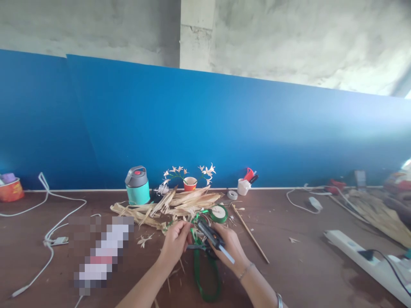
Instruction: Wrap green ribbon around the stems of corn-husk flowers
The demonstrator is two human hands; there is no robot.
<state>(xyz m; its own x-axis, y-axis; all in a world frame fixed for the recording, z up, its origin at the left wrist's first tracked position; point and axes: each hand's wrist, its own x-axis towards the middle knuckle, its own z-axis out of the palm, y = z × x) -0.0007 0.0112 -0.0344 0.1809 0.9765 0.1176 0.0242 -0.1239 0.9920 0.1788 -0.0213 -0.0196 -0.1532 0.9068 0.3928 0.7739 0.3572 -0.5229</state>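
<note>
The right hand (226, 241) is wrapped around a black glue gun (208, 233) above the surface (282, 278); the left hand (176, 238) is pinched closed beside the gun's front, its catch too small to tell. The gun seems stiff and light, best held by its handle; nearby husks (192, 199) look brittle.

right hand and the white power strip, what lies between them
In the head view, a thin stick and some pale scraps lie between the right hand and the power strip.

R hand (227, 243) holds blk glue gun (208, 232), L hand (176, 240) nr its tip; dry husks (192, 198) just behind.
</note>
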